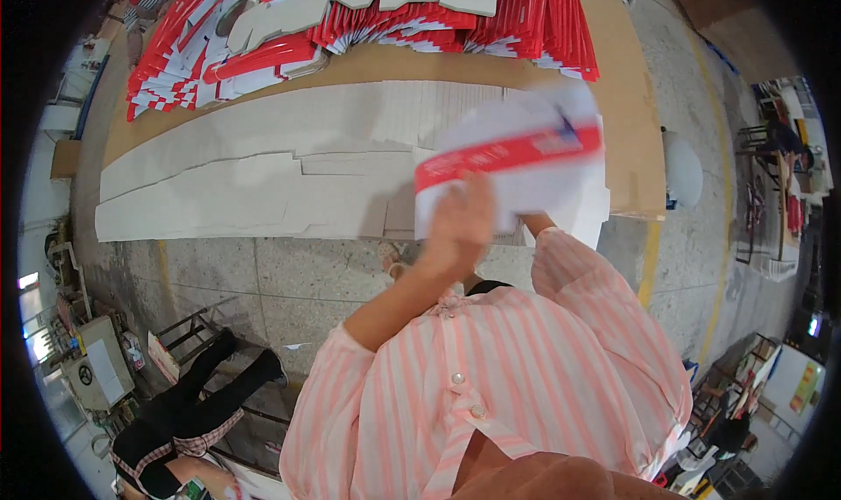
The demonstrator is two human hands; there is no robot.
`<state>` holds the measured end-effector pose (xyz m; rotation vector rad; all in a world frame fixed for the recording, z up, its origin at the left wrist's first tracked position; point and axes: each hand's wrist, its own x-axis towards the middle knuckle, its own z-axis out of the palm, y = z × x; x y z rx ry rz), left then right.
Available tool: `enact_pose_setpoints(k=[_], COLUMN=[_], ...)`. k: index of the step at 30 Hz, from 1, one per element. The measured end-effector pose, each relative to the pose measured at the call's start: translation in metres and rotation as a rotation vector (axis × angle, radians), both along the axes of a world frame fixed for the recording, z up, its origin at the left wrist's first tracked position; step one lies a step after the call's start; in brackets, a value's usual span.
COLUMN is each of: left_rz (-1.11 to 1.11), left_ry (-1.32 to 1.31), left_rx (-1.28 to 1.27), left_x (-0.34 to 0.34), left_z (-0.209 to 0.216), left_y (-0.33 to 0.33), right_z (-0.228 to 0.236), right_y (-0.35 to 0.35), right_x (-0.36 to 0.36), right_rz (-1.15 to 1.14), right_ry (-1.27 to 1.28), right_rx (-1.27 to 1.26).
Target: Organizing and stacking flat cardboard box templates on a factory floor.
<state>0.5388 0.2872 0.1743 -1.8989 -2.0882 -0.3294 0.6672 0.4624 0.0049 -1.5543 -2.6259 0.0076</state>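
I see the left hand (464, 213) laid against the blurred red-and-white carton (526, 152) over the white sheets (219, 193), probably steadying it. The right hand (537, 223) is mostly hidden; I cannot tell either grip.

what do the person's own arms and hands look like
The left sleeve is loose, striped pink and white, leaving the forearm bare; the right sleeve matches but reaches farther down. The left hand is ungloved, slightly blurred; the right hand is mostly hidden, no glove visible.
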Motion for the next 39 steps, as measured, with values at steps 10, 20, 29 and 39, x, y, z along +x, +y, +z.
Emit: enact_pose_setpoints(k=[10,20,29,39], left_rz=[0.167,0.664,0.458,0.105], left_ry=[-0.714,-2.18,-0.782,-0.208], left_rx=[0.266,1.073,0.259,-0.148], left_x=[-0.019,-0.133,-0.05,0.044], left_z=[-0.005,-0.142,-0.028,-0.023], left_y=[-0.021,-0.105,-0.027,0.044], right_z=[-0.001,-0.002,0.004,-0.029], right_y=[0.003,0.002,0.011,0.021], right_x=[0.006,0.0,0.009,0.046], right_rz=[0.027,0.026,0.007,0.019], right_ry=[0.082,-0.023,-0.054,0.371], right_rx=[0.011,-0.058,-0.064,-0.59])
